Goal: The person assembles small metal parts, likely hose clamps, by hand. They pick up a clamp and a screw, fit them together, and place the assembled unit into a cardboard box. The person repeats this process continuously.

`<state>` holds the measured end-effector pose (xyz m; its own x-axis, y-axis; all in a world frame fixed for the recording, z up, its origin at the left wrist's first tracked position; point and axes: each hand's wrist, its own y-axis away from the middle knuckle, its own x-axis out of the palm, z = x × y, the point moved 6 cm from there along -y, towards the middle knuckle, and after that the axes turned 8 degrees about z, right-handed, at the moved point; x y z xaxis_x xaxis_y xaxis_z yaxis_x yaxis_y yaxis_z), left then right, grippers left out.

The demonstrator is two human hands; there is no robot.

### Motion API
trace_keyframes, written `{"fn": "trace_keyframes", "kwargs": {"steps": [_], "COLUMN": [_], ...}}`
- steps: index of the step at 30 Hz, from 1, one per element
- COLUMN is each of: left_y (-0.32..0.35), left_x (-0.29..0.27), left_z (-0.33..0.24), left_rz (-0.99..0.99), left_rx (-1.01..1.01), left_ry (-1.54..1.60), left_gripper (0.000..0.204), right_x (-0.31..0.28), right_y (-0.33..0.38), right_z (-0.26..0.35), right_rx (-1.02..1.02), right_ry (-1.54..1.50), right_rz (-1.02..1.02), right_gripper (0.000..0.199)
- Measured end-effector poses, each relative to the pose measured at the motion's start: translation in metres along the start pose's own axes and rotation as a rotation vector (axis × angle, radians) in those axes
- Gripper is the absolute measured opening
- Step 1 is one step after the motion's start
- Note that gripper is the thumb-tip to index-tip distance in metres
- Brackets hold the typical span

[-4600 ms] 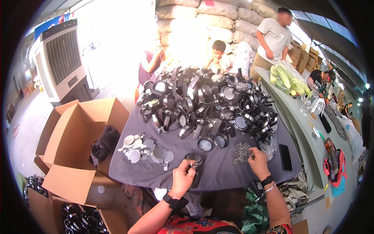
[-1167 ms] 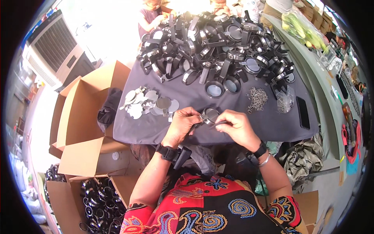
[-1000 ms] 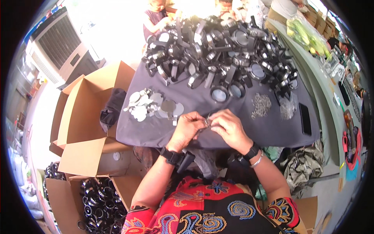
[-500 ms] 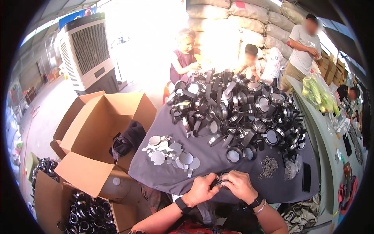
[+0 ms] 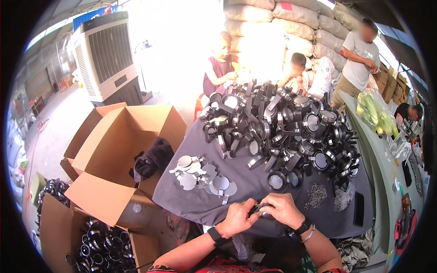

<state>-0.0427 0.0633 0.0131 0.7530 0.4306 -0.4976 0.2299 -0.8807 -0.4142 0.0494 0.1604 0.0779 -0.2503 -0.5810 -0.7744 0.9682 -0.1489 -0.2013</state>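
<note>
My left hand and my right hand meet at the near edge of the grey-covered table, both pinched on one small black ring part held between them. Just beyond my hands lies a cluster of flat silver discs. A big heap of black round frames with handles fills the far half of the table. A little pile of small metal bits lies to the right of my right hand.
An open cardboard box holding dark cloth stands at my left, with a lower box of black rings nearer. A dark phone lies at the table's right. Three people are beyond the table, a large cooler fan at far left, stacked sacks behind.
My hands came together from apart and now hold the small part jointly at the table's near edge. The head has tilted up, so the far people and fan show again.
</note>
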Motion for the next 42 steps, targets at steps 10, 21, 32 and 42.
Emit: {"fn": "trace_keyframes", "kwargs": {"steps": [10,21,32,42], "left_y": [0.0,-0.002,-0.002,-0.001], "left_x": [-0.001,-0.002,-0.002,0.001], "left_z": [-0.001,-0.002,-0.008,0.0], "left_rz": [-0.012,-0.018,-0.031,0.012], "left_rx": [0.003,-0.04,-0.014,-0.028], "left_ry": [0.025,-0.026,-0.06,-0.007], "left_gripper": [0.023,0.028,0.032,0.029], "right_x": [-0.002,-0.001,-0.003,0.0], "right_y": [-0.005,-0.014,0.007,-0.022], "right_z": [-0.003,-0.008,0.001,-0.01], "right_rx": [0.021,0.011,0.01,0.049], "right_ry": [-0.031,-0.009,0.058,0.055], "right_rz": [0.071,0.155,-0.048,0.291], "right_gripper": [0.013,0.014,0.015,0.019]}}
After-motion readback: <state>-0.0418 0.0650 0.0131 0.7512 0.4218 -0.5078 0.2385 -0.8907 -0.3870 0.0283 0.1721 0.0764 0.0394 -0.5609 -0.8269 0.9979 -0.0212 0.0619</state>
